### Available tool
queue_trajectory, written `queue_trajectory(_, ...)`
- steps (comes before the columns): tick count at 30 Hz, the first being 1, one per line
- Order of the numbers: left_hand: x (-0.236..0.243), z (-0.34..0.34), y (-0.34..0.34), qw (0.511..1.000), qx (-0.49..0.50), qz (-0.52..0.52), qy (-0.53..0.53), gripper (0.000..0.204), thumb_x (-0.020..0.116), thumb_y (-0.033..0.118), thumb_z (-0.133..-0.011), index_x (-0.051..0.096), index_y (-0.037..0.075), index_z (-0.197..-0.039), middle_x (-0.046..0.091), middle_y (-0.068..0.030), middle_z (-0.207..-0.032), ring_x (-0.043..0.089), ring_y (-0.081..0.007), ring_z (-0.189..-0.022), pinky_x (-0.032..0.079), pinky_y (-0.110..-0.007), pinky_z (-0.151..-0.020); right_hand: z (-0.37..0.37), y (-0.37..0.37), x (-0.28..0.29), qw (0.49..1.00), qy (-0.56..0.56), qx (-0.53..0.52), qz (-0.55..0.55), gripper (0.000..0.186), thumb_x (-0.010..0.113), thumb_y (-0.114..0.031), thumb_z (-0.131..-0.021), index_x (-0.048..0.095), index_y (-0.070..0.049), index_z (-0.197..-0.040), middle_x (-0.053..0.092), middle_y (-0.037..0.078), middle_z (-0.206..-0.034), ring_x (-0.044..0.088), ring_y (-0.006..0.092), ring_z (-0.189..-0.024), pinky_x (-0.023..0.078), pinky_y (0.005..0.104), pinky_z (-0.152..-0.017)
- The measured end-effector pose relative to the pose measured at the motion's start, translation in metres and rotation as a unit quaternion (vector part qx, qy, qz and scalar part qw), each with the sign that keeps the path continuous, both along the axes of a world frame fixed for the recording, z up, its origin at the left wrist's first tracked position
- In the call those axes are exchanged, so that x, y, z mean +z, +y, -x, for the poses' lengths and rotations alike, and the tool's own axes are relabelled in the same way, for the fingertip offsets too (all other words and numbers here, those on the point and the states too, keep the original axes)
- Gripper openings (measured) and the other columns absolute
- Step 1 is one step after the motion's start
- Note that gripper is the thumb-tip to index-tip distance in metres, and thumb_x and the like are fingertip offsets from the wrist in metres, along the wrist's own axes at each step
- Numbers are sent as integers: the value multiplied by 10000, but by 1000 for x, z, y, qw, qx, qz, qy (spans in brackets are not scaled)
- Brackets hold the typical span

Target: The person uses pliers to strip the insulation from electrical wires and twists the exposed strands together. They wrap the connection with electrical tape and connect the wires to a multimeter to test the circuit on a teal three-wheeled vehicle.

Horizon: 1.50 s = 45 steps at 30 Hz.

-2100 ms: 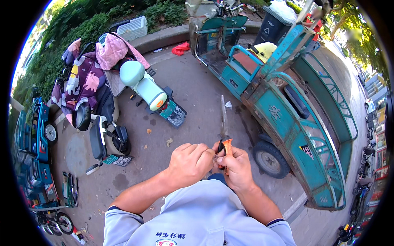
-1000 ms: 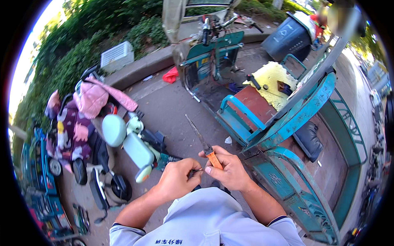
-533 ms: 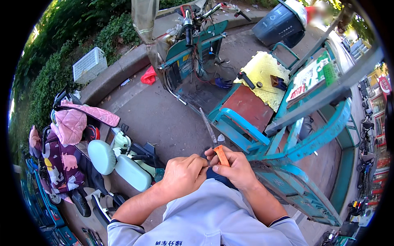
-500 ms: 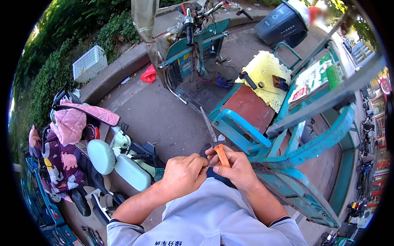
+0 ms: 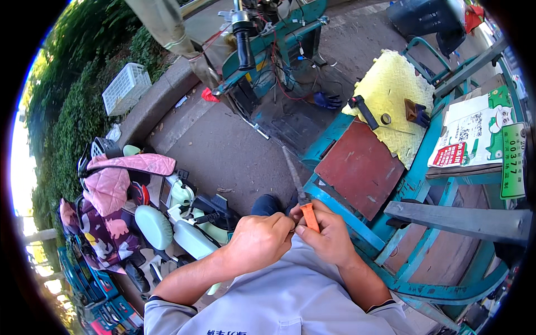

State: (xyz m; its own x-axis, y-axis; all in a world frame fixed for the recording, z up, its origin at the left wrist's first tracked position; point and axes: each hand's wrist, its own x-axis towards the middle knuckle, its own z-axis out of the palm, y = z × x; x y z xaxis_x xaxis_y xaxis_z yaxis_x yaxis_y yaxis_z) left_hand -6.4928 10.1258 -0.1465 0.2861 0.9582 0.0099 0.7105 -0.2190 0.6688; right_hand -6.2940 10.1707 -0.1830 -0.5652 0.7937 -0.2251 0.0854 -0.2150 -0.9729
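My right hand (image 5: 325,230) is closed around a tool with an orange handle (image 5: 309,217) and a long, tapered grey metal shaft (image 5: 293,172). Its kind is not plain from the frame. The shaft points away from me, up and slightly left. Beside it, my left hand (image 5: 260,239) is closed in a pinch, its fingertips nearly meeting those of the right. Whatever the left fingers hold, if anything, is too small or hidden to make out. Both hands are in front of my grey-blue shirt, above my dark trouser leg (image 5: 266,205).
A teal cargo tricycle fills the right, with a reddish-brown board (image 5: 360,170), yellow foam mat (image 5: 385,100), cardboard box (image 5: 474,134) and grey bar (image 5: 458,219). Wires hang below its handlebar grip (image 5: 244,49). To the left stands a pale green scooter (image 5: 192,240) with pink quilted cover (image 5: 109,190).
The view has shifted, bringing the tricycle's front and the box closer. Both hands keep nearly the same pose; the right still holds the orange-handled tool.
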Motion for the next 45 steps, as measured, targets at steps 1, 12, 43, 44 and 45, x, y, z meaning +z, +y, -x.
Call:
queue_trajectory(1, -1, 0, 11, 1000, -9, 15, -7, 154, 732, 69, -775, 626, 38, -883, 647, -116, -771, 657, -333, -624, 529, -421, -546, -3, 7, -1, 999, -7, -36, -8, 70, 690, -39, -854, 664, 22, -877, 646, 133, -1141, 638, 215, -1050, 506, 349, -900)
queue_trajectory(12, -48, 41, 160, 681, 192, 403, -581, 171, 616, 32, -990, 584, -20, -1150, 712, -136, -1016, 616, -139, -683, 472, -266, -603, -73, 88, -48, 821, -510, -171, -194, 216, 728, -36, -782, 704, 37, -984, 628, 168, -1173, 585, 376, -1097, 493, 461, -945)
queue_trajectory(43, -153, 85, 379, 658, 105, 448, -596, 96, 653, 52, -978, 587, 90, -1038, 722, -180, -1001, 627, -173, -655, 508, -289, -607, -44, 231, -82, 911, -311, -271, -22, 202, 776, -63, -843, 696, -5, -1020, 659, 127, -1071, 670, 247, -920, 542, 339, -796)
queue_trajectory(44, -158, 85, 384, 660, 104, 444, -597, 99, 654, 52, -978, 588, 88, -1041, 723, -182, -999, 632, -173, -652, 510, -286, -602, -26, 254, -78, 933, -237, -269, -40, 196, 764, -66, -862, 690, 7, -1028, 655, 117, -1074, 660, 210, -900, 539, 314, -768)
queue_trajectory(45, -164, 85, 388, 662, 102, 444, -596, 101, 656, 52, -977, 590, 87, -1044, 724, -184, -997, 637, -173, -649, 512, -283, -596, -9, 274, -76, 948, -162, -270, -54, 192, 753, -68, -880, 684, 18, -1037, 652, 106, -1077, 651, 173, -880, 535, 290, -741)
